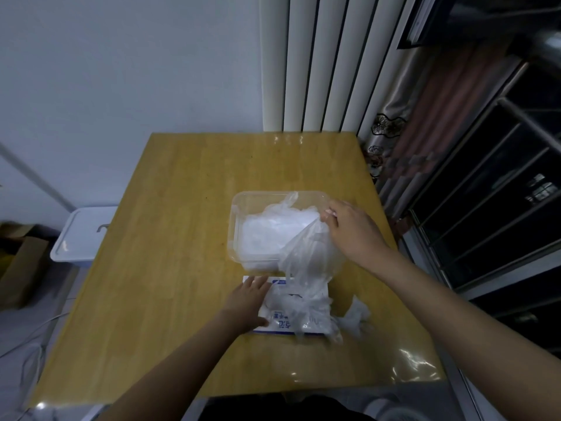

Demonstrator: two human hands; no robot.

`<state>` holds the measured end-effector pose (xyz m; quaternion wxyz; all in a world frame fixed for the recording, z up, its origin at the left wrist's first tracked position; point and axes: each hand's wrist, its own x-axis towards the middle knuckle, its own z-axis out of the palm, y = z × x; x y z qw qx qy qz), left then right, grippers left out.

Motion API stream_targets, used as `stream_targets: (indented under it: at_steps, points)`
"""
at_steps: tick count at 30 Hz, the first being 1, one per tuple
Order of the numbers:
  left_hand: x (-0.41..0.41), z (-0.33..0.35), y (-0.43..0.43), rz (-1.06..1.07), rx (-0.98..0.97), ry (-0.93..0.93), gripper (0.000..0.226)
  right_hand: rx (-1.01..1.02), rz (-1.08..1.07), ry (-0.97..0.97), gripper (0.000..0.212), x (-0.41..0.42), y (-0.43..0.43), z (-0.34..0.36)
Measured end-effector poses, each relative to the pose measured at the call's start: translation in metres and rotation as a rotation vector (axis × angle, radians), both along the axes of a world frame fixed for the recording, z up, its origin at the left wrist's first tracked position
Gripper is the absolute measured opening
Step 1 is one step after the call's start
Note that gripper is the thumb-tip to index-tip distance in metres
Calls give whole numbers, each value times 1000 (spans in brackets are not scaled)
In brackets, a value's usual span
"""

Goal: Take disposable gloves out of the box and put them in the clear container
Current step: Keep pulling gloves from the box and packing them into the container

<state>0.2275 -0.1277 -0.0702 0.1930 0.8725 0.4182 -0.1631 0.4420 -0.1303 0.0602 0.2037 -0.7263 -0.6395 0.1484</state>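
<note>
The left hand and right hand are bare, as are both forearms down to the frame's lower edge. A dark garment shows at bottom centre.

- Setting: a room in a home, most likely a living or utility corner.
- Wooden table with a clear glossy cover sheet, pushed up against a plain white wall.
- White ribbed radiator stands behind the table's far edge.
- Patterned curtain, flower motifs and a pinkish stripe, hangs beside it.
- Dark glazed panels in metal frames on the right; glass reads black.
- White lidded storage bin just beside the table's left edge; cardboard box and loose cables on the floor.
</note>
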Motion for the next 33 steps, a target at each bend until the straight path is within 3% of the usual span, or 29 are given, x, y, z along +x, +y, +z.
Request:
stream_targets:
  at_steps: [2, 5, 7, 9, 11, 13, 14, 18, 20, 26, 28, 30, 33]
  points:
    - [-4, 13, 5, 78, -44, -91, 61, -14, -18, 19, 40, 1, 4, -1]
    - [-8, 39, 14, 308, -61, -414, 27, -17, -1, 90, 28, 0, 10, -1]
    - [-6, 55, 21, 417, -28, -653, 30, -25, 23, 148, 22, -2, 13, 1]
    - [-3, 69, 28, 384, -58, -797, 58, -51, 40, 187, 22, -6, 17, 3]
    - [3, 78, 34, 247, -93, -774, 86, -81, 66, 220, 22, -12, 21, 6]
    - [9, 80, 40, 142, -50, -703, 90, -112, 96, 265, 21, -18, 25, 8]
    - [9, 79, 43, 142, -46, -698, 80, -126, 103, 282, 21, -20, 26, 9]
    - [0, 86, 57, 241, -30, -811, 4, -144, 58, 326, 20, -20, 31, 8]
    - [-5, 94, 66, 314, -56, -840, 19, -162, 3, 311, 20, -17, 33, 0]
    - [-11, 110, 81, 717, -491, -1088, 26, -120, -132, 155, 25, -12, 34, -40]
    - [-13, 99, 76, 742, -632, -1000, 30, -117, -217, 172, 25, -10, 36, -49]
    - [-15, 84, 69, 702, -685, -882, 24, -139, -296, 228, 24, -9, 39, -58]
    - [-15, 73, 69, 799, -625, -980, 4, -237, -309, 120, 28, -7, 39, -66]
